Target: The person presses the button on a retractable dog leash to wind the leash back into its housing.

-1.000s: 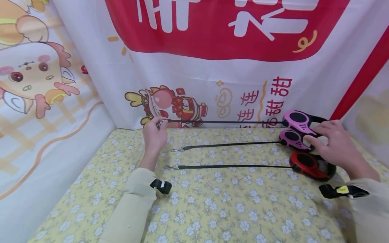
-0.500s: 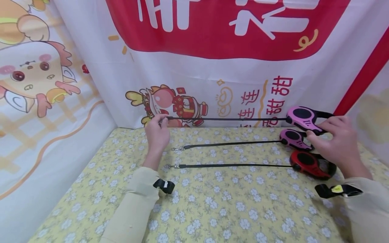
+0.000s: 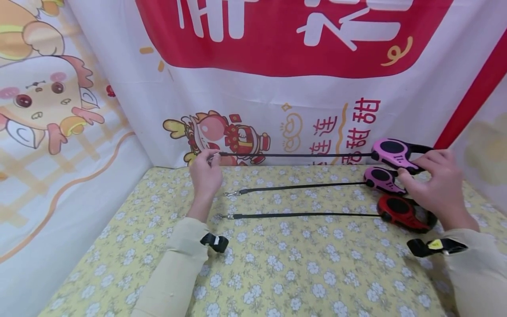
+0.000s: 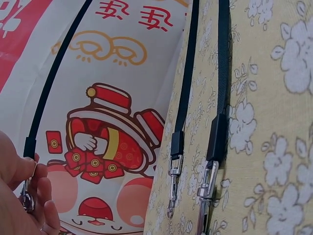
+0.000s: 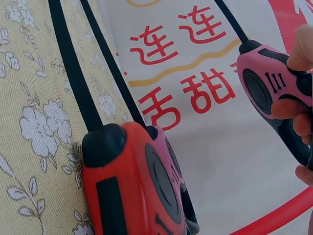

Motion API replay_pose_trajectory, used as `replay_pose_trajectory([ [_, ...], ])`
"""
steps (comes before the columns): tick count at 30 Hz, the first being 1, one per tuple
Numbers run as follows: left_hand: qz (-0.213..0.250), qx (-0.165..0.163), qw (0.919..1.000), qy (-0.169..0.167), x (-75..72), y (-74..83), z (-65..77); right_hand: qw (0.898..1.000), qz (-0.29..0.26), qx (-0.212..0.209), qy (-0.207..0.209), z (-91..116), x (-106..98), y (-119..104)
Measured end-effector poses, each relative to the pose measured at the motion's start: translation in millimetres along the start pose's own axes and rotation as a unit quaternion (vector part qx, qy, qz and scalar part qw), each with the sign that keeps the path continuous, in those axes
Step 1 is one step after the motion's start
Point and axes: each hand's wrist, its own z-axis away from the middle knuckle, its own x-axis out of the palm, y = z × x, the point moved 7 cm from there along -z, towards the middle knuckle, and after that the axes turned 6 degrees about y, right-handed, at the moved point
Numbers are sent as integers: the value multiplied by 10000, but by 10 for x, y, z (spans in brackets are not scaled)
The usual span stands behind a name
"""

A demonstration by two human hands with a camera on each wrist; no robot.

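Pink leash [image 3: 390, 151] is what I'm holding, rearmost of three, stretched along the back edge of the flowery tablecloth [image 3: 277, 273] in front of the printed backdrop [image 3: 237, 92]. My left hand [image 3: 206, 174] pinches its metal clip [image 4: 28, 196] between thumb and fingers, and my right hand [image 3: 437, 182] grips the casing, thumb on top, fingers curled underneath. Cord [image 3: 297, 155] runs pretty straight between them, and the casing looks lifted, apart from the others.

Those others, a second pink leash [image 3: 381, 179] and a red leash [image 3: 399, 210], lie on the cloth with cords out and clips to my left, roughly parallel. So I'd guess the step in hand is lining this one up behind them. If so, the next move calls for both ends level, a gentle lowering, then loosening my fingers. Can't tell if my thumb's on a brake button, btw. Main risk imo: bumping the second pink casing just in front.
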Motion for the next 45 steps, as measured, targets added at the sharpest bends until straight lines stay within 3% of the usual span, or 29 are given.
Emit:
replay_pose_trajectory([
  [9,-68,23,10000,-48,10,21,4,9999,-40,-14,124,-5,7,0],
  [19,-67,-200,9997,-108,49,15,20,9999,-8,-10,140,-8,4,-16],
  [31,-65,-152,9997,-186,58,32,27,9996,-3,-248,111,-23,38,-99],
  [45,-77,-116,9997,-198,60,37,46,9997,64,-249,-3,2,59,-109],
])
